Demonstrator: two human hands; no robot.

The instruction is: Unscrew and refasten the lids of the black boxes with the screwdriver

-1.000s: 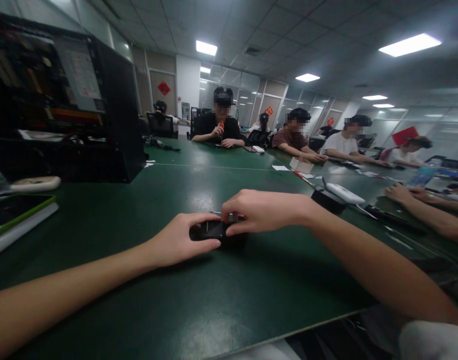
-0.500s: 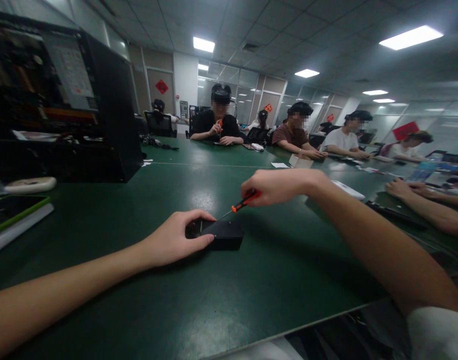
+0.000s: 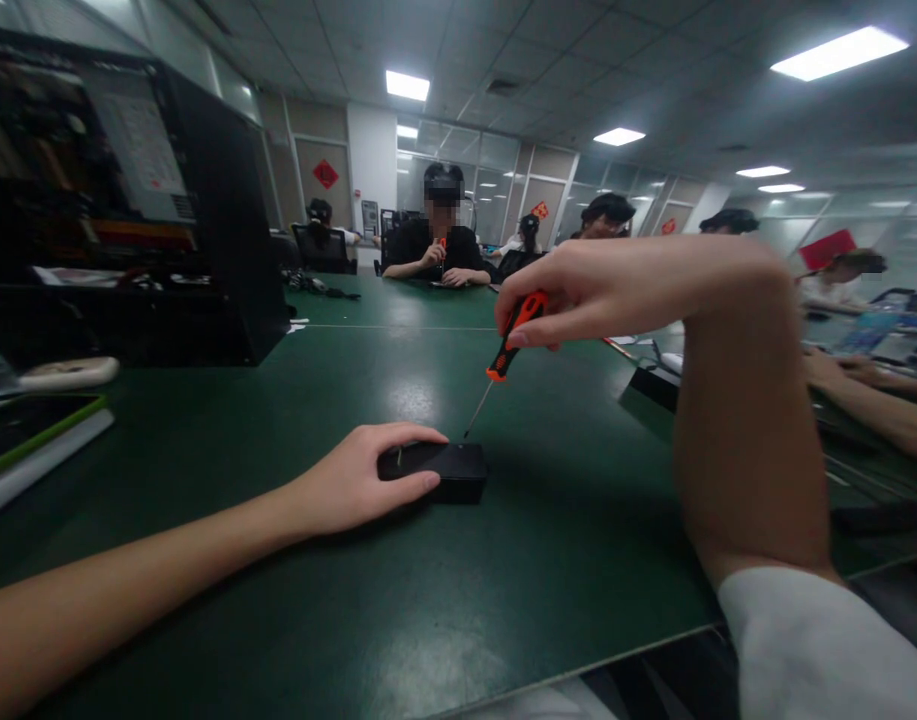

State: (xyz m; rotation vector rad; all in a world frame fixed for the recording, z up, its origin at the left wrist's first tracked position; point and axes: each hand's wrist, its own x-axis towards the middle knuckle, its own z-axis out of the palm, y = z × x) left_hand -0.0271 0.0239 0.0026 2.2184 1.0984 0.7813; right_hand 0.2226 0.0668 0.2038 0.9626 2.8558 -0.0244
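A small black rectangular box [image 3: 462, 468] lies on the green tabletop [image 3: 570, 560]. My left hand [image 3: 375, 472] grips its left part, thumb along the near side and fingers along the far side. My right hand [image 3: 578, 295], wrist bent high, is closed around the orange and black handle of a screwdriver [image 3: 512, 340]. The thin shaft slants down to the left, and its tip is by the far top edge of the box. Whether the tip touches the box I cannot tell. The left end of the box is partly hidden by my left hand.
An open computer case [image 3: 222, 220] stands at the left back. A green-edged device [image 3: 45, 440] and a cream-coloured oval item [image 3: 72, 373] lie at the left. Opposite sits a person [image 3: 447, 250] holding an orange tool. Another person's arm [image 3: 878, 405] rests at the right.
My right hand has risen and moved right with the screwdriver, which now stands steeper. Its tip has shifted right along the box. My left hand has hardly moved.
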